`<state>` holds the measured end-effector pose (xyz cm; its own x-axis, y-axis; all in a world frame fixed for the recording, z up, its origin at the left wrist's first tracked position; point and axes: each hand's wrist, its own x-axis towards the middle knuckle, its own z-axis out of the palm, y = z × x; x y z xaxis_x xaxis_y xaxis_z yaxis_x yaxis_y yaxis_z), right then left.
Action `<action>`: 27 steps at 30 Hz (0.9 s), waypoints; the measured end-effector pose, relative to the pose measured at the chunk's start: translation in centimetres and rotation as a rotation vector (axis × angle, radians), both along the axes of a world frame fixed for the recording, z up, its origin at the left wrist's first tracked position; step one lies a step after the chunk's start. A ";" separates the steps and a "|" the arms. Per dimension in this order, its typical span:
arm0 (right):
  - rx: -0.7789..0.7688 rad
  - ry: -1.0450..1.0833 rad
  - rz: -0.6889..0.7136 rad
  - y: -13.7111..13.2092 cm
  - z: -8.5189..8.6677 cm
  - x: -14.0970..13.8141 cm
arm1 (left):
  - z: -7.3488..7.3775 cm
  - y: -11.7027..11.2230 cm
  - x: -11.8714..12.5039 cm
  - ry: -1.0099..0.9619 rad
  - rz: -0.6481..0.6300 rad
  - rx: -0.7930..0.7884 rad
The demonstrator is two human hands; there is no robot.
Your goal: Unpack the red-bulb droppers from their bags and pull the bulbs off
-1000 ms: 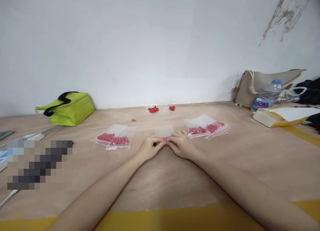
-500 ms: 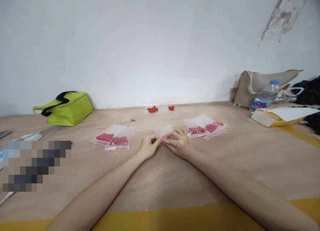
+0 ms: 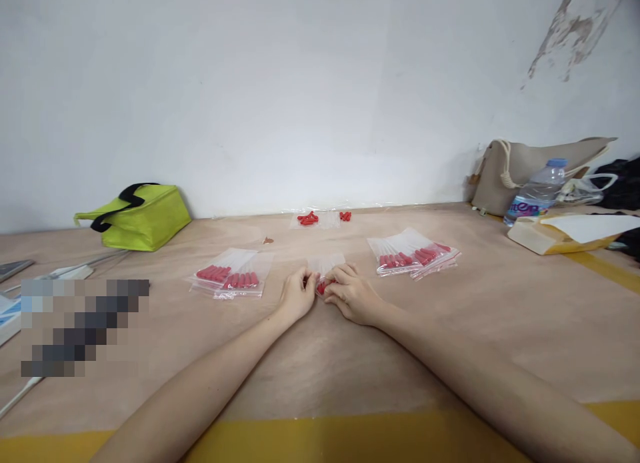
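Note:
A small clear plastic bag (image 3: 327, 266) with red pieces in its lower end lies on the brown paper-covered table (image 3: 500, 316) in front of me. My left hand (image 3: 297, 296) pinches the bag's near left edge with curled fingers. My right hand (image 3: 353, 293) grips the near right edge, fingers bent over the red pieces. The two hands nearly touch each other.
Filled bags of red pieces (image 3: 230, 279) lie to the left, and a stack of them (image 3: 413, 255) to the right. Loose red pieces (image 3: 307, 218) sit on plastic by the wall. A green bag (image 3: 135, 216), a beige tote (image 3: 525, 169) and a water bottle (image 3: 535, 191) stand at the sides.
Both hands have stayed on the small bag and drawn a little closer together over it; the bag's upper end has shifted slightly. The view has swayed a little.

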<state>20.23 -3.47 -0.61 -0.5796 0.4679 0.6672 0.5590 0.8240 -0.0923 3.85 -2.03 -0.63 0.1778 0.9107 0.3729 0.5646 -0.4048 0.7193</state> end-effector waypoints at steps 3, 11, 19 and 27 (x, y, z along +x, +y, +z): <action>-0.020 0.017 -0.023 -0.3 0.1 0.4 | 0.3 0.0 -0.3 -0.038 -0.045 0.002; -0.301 0.290 -0.120 0.3 -0.7 3.6 | 0.8 -0.4 -1.1 0.079 -0.207 0.272; -0.399 0.541 -0.268 1.1 -0.7 2.9 | 0.3 0.5 -0.9 0.502 -0.270 0.151; -0.361 0.426 -0.352 1.2 -1.3 2.7 | 1.2 -1.1 -1.5 0.524 -0.342 0.264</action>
